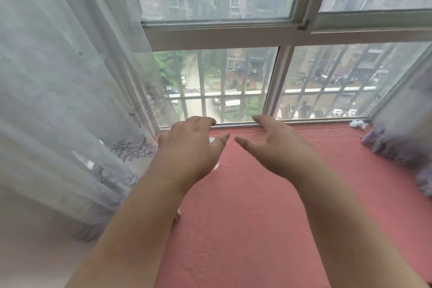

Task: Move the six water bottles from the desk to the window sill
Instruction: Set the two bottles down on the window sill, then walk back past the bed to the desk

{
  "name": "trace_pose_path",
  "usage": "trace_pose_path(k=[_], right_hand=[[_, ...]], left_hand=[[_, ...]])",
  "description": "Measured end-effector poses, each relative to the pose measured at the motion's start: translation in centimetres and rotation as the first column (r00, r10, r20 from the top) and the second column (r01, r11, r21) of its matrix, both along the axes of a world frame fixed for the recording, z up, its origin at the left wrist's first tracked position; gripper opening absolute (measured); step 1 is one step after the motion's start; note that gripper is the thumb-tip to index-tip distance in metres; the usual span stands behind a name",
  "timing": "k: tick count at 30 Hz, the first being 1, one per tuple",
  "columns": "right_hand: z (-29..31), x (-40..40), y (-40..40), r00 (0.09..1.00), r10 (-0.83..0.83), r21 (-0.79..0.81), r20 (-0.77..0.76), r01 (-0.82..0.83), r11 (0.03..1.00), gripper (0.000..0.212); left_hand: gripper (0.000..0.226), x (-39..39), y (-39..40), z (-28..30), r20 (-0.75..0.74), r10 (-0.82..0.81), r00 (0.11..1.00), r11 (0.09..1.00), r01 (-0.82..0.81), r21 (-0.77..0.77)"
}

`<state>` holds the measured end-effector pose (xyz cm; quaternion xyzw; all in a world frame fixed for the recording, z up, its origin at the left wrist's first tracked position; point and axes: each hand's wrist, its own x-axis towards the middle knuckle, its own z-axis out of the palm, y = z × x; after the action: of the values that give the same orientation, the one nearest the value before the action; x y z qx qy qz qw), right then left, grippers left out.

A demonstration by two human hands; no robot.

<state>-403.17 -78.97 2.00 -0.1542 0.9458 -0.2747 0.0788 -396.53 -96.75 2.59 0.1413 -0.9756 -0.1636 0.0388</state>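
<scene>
Little of a water bottle [212, 140] can be made out: only a small white cap-like spot and a clear glint lower down are seen under the left hand [190, 145], standing on the window sill [257, 206]; whether it truly is a bottle cannot be told for certain. The sill is covered by a pink textured cloth and fills the view from 6 o'clock to the centre. The left hand is held over that spot with fingers curved and spread, thumb pointing toward 3 o'clock; whether the bottle is touched cannot be told. The right hand [272, 145] is held just beside it at 3 o'clock, fingers loosely spread, nothing gripped in it. The two thumbs are near each other but apart. A sheer white curtain [65, 100] hangs at 9 o'clock. The window frame [233, 35] lies at 12 o'clock. A fringed lilac fabric [402, 142] rests at 3 o'clock on the sill.
</scene>
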Motion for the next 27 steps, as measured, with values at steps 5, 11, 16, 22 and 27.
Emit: trace_pose_path(k=[5,11,16,22,27], right_hand=[[2.5,4.7,1.2,0.992,-0.092,0.0,-0.081,0.092,0.996,0.077],[3.8,10.5,2.7,0.96,-0.267,0.015,-0.083,0.269,0.963,0.073],[3.9,16.1,3.6,0.895,-0.44,0.047,-0.069,0.444,0.895,0.073],[3.0,24.3,6.7,0.733,-0.679,0.118,-0.033,0.678,0.726,0.074],[3.0,31.3,9.5,0.577,-0.816,0.124,-0.032,0.812,0.57,0.073]], left_hand=[[0.052,3.0,0.0,1.6,-0.018,-0.104,0.994,0.994,0.104,-0.033],[0.057,5.7,-0.3,2.7,0.018,-0.29,0.957,0.955,0.291,-0.053],[0.058,7.4,0.6,3.1,0.006,-0.471,0.882,0.881,0.471,-0.043],[0.059,9.7,5.1,1.8,0.022,-0.698,0.716,0.716,0.698,-0.002],[0.058,12.8,9.9,1.8,0.015,-0.839,0.544,0.544,0.839,-0.011]])
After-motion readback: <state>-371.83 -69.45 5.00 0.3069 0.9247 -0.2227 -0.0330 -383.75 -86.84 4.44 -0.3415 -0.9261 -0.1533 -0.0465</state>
